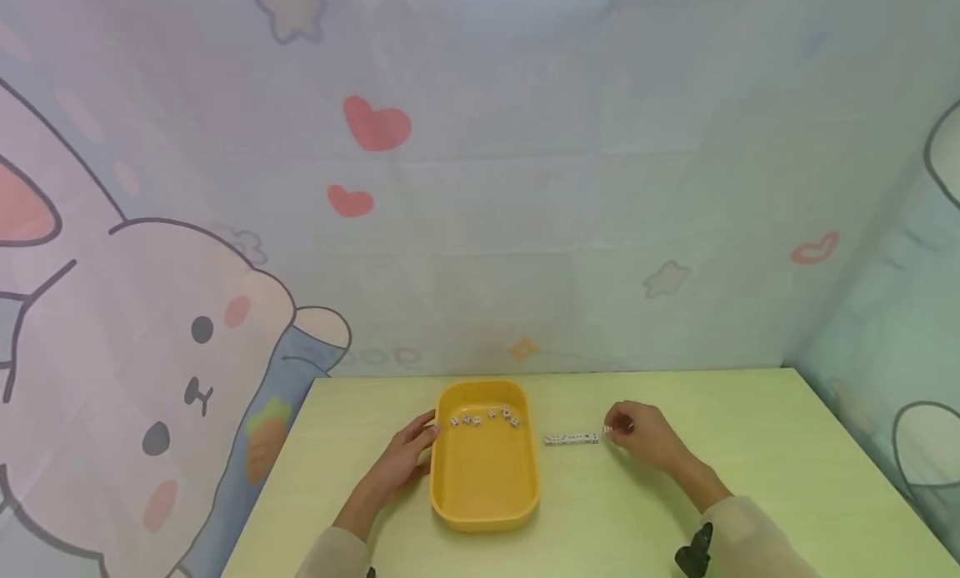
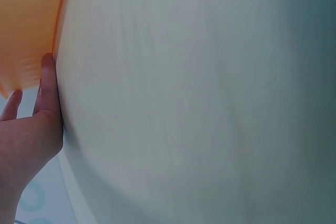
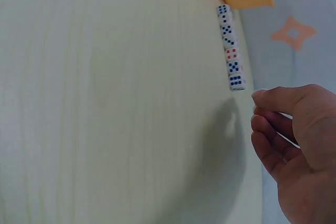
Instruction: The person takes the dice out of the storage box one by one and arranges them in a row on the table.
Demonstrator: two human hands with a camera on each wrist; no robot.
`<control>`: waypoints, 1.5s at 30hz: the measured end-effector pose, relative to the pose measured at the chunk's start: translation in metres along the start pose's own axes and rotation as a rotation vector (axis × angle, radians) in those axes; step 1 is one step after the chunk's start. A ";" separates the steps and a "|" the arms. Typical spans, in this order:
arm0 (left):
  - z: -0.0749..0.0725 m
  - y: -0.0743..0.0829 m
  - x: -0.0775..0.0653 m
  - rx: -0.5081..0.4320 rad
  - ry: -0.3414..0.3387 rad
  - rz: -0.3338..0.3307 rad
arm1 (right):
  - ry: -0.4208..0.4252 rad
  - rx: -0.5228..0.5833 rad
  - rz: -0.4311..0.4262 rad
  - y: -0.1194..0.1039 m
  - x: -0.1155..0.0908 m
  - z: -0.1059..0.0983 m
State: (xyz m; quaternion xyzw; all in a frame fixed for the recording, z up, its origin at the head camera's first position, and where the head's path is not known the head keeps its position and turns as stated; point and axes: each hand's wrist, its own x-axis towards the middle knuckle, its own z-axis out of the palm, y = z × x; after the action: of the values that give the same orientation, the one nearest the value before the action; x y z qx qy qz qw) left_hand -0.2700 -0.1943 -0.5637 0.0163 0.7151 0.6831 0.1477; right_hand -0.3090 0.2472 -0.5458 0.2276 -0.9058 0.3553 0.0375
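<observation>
Loosely scattered dice [image 1: 477,421] in yellow tray [image 1: 486,478], relaxed left hand [image 1: 402,460] touching its side, right hand [image 1: 649,435] pinching one die [image 1: 607,429]

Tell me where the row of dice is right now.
In the head view, the row of dice lies on the table, right of the yellow tray and just left of the right hand.

The tray [image 1: 486,478] is plain yellow, the row of dice [image 3: 231,53] white with blue or red pips, the bench [image 1: 750,445] pale yellow-green with faint streaks, the sleeves [image 1: 753,536] cream, and the pastel backdrop [image 1: 510,253] printed with pinkish-red hearts [image 1: 377,125], a pale rabbit [image 1: 247,336] and an orange carrot [image 1: 264,445].
</observation>
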 end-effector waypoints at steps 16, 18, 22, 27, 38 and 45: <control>0.003 -0.003 0.000 -0.030 -0.024 0.002 | -0.029 -0.059 -0.034 0.013 -0.004 0.017; 0.003 -0.003 0.001 -0.031 -0.022 0.002 | -0.026 -0.057 -0.037 0.013 -0.003 0.017; 0.003 -0.002 0.001 -0.030 -0.019 0.005 | -0.036 -0.052 -0.018 0.011 -0.003 0.016; 0.002 -0.001 0.001 -0.031 -0.016 0.003 | -0.043 -0.051 0.008 0.006 -0.002 0.013; 0.001 0.004 -0.001 -0.022 -0.014 0.024 | 0.002 0.008 -0.072 -0.040 0.027 0.014; 0.002 0.003 -0.001 0.000 -0.009 0.018 | -0.003 0.036 -0.106 -0.083 0.056 0.032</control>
State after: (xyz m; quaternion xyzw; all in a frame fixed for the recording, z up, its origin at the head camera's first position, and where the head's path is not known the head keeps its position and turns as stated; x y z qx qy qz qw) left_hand -0.2688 -0.1926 -0.5607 0.0257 0.7144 0.6842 0.1447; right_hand -0.3199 0.1513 -0.5048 0.2765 -0.8859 0.3689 0.0510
